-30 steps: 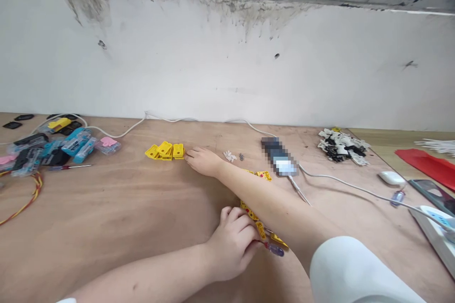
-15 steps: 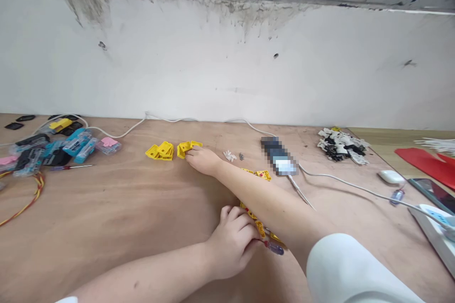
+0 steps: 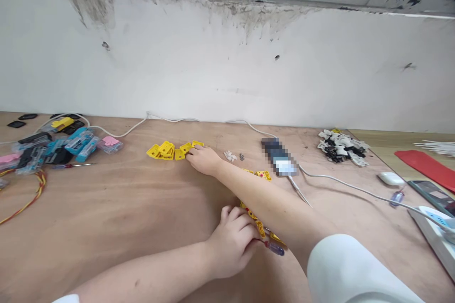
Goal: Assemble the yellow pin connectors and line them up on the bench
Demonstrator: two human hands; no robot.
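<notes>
Yellow plastic brackets (image 3: 165, 150): light, stiff, take by edges; we're resting open right hand (image 3: 203, 160) against them, left hand (image 3: 232, 244) clenching linked yellow strip (image 3: 253, 215).

2 hands (image 3: 204, 161) (image 3: 231, 244), 2 screwdrivers (image 3: 73, 166) (image 3: 275, 248)

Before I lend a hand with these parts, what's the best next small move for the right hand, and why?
Probably nudge the loose yellow plastic bracket left against the row. The right hand already rests at the row's end, and that piece sits slightly apart from the others. The left hand is occupied at the yellow chain beside the screwdriver.
</notes>
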